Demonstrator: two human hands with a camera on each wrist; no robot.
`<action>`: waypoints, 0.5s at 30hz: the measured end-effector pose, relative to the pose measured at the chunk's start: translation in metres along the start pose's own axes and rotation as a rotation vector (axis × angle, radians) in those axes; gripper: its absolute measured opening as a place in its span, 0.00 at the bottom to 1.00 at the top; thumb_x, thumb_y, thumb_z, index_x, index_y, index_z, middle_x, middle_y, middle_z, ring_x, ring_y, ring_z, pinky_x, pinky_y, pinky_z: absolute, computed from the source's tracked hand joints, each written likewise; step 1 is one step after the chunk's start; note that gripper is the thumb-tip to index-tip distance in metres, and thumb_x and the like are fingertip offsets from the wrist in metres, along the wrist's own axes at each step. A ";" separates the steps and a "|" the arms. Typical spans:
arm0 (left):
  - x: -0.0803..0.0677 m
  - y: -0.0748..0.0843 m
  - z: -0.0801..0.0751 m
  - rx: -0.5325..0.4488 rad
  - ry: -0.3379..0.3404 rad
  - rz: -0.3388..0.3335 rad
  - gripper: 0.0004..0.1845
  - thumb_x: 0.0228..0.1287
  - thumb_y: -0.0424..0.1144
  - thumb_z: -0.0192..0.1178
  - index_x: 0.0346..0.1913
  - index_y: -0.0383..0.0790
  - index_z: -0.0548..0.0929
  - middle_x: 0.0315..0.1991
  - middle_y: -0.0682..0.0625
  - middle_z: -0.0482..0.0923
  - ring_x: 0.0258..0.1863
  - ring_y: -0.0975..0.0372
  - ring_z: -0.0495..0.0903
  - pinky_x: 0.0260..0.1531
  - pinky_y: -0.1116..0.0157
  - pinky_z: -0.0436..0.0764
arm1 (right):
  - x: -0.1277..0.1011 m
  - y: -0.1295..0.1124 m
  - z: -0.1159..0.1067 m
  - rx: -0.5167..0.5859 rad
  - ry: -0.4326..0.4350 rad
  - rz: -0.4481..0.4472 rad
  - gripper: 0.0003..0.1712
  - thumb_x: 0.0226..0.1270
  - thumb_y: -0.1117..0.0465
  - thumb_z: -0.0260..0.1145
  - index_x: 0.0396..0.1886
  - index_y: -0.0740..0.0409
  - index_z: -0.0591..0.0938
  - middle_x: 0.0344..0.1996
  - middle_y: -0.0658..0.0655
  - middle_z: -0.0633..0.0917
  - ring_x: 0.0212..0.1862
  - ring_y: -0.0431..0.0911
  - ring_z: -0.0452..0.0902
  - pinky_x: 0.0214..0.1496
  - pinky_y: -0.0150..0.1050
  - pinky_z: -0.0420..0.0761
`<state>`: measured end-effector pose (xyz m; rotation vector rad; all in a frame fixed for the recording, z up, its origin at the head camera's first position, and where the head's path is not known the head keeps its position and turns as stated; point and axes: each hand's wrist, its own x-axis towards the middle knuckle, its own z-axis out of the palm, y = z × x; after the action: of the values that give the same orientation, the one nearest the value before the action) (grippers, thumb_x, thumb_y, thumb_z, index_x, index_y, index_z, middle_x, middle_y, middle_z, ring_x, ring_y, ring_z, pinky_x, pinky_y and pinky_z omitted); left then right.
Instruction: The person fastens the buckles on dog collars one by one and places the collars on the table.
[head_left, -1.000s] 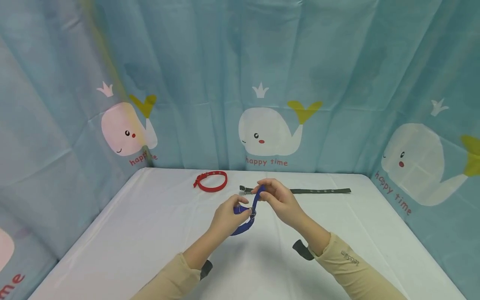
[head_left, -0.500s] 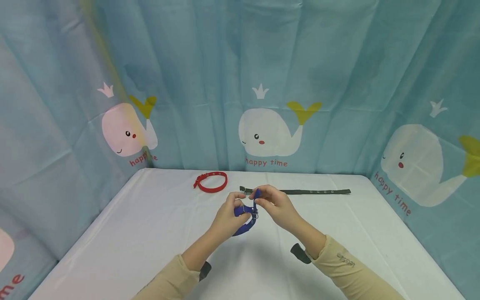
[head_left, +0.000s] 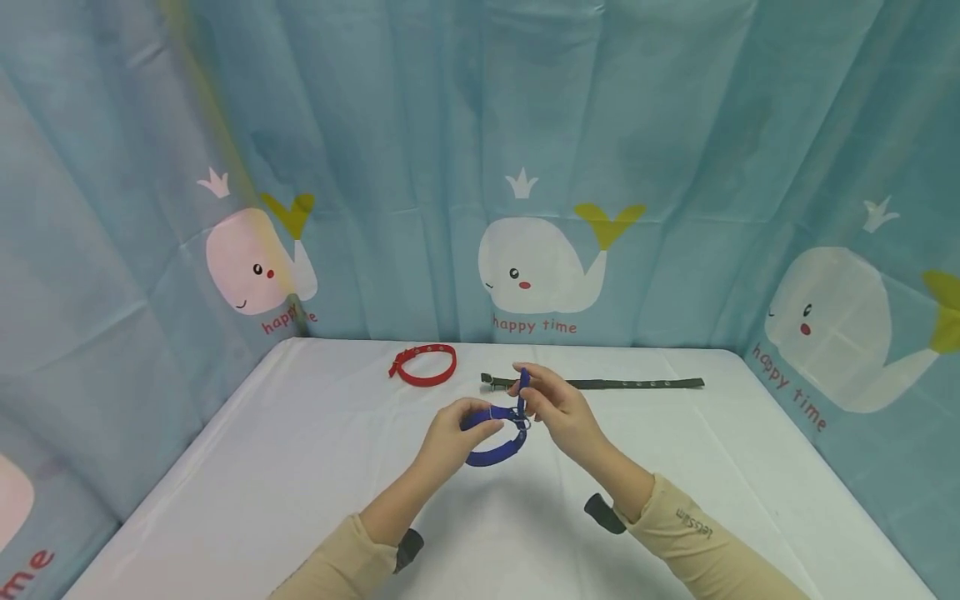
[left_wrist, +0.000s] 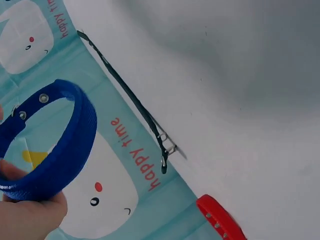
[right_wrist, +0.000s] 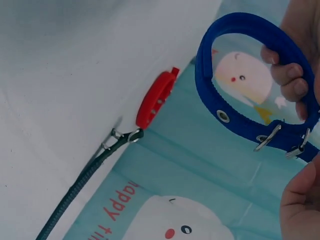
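Both hands (head_left: pixel 510 421) raised, seemingly pinching the blue collar (head_left: pixel 495 454).

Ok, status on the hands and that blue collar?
Left hand grips blue collar loop. Right hand pinches strap end at buckle. Collar held above table; nothing in the way.

Both hands raised mid-front; left hand (head_left: pixel 450 435) fingers curled gripping, right hand (head_left: pixel 558 410) pinching.

Staged recording booth, not a lived-in room: white-covered table (head_left: pixel 300 467) enclosed far, left and right by whale-print curtains (head_left: pixel 420 167) reading "happy time".
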<state>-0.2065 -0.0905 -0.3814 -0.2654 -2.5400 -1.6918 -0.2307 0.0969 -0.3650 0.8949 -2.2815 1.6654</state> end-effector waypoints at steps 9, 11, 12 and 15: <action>0.001 -0.003 0.003 -0.074 0.011 0.031 0.16 0.69 0.41 0.60 0.51 0.32 0.77 0.46 0.42 0.81 0.48 0.50 0.79 0.52 0.50 0.78 | 0.003 -0.001 -0.002 0.117 0.067 0.025 0.13 0.67 0.74 0.61 0.50 0.71 0.75 0.40 0.66 0.83 0.43 0.45 0.80 0.47 0.31 0.80; 0.002 -0.002 0.002 -0.078 0.011 0.048 0.16 0.69 0.41 0.59 0.52 0.32 0.76 0.47 0.41 0.80 0.49 0.49 0.79 0.52 0.49 0.77 | 0.002 -0.001 -0.004 0.110 0.085 0.005 0.12 0.66 0.74 0.62 0.48 0.74 0.78 0.39 0.67 0.83 0.41 0.41 0.80 0.46 0.30 0.80; 0.002 -0.003 0.002 -0.076 0.009 0.056 0.16 0.70 0.40 0.59 0.52 0.32 0.76 0.48 0.41 0.80 0.50 0.49 0.79 0.52 0.49 0.77 | 0.003 -0.001 -0.004 0.101 0.084 -0.011 0.12 0.65 0.74 0.63 0.48 0.75 0.79 0.39 0.67 0.83 0.41 0.40 0.80 0.45 0.30 0.80; 0.003 -0.004 0.002 -0.058 0.012 0.070 0.16 0.70 0.40 0.59 0.53 0.33 0.76 0.49 0.41 0.80 0.50 0.50 0.79 0.52 0.49 0.77 | 0.003 -0.001 -0.007 0.029 0.063 -0.082 0.13 0.63 0.75 0.64 0.47 0.76 0.81 0.38 0.68 0.84 0.39 0.41 0.80 0.43 0.30 0.80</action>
<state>-0.2105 -0.0895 -0.3854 -0.3436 -2.4457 -1.7378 -0.2344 0.1023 -0.3602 0.9160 -2.1552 1.6710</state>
